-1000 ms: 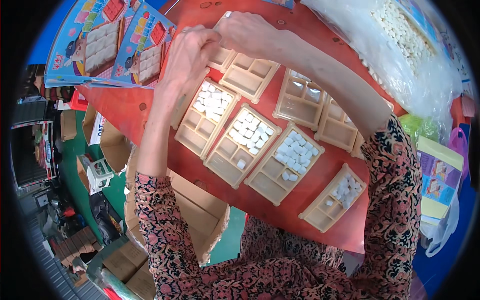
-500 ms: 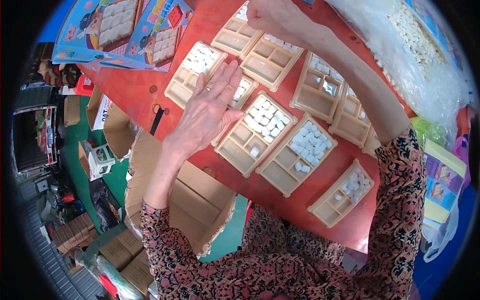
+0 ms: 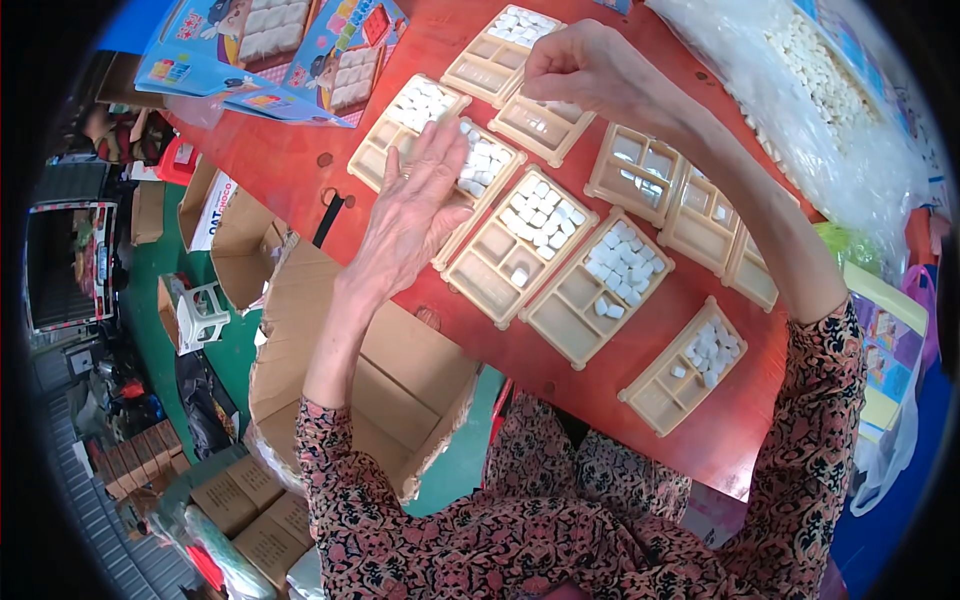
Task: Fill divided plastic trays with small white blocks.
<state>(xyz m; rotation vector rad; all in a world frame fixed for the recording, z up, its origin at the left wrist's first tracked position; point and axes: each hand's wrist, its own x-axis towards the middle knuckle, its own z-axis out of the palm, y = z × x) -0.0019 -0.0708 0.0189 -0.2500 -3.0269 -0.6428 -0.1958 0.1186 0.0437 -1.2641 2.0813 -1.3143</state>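
Observation:
My left hand (image 3: 415, 205) lies flat with its fingers stretched out over a beige compartmented tray (image 3: 459, 238). Small white marshmallow-like pieces (image 3: 486, 160) fill that tray's large compartment, beside the fingertips. Farther off and to the right, my right hand (image 3: 590, 72) is closed, its fingers curled downward above another tray (image 3: 535, 122). Whatever those fingers hold is hidden from view. Just right of my left hand, a third tray (image 3: 472, 283) holds white pieces in its big section and one in a small section.
Several more beige trays (image 3: 560, 330) stand on the red table (image 3: 470, 335). Blue printed boxes (image 3: 250, 95) occupy the far left. A clear plastic bag of white pieces (image 3: 815, 75) lies at the far right. Below the table's left edge sits an open cardboard box (image 3: 385, 375).
My right hand has drawn back toward me and to the right, uncovering the far tray's white pieces. My left hand stays flat near the same tray. The whole view has shifted slightly.

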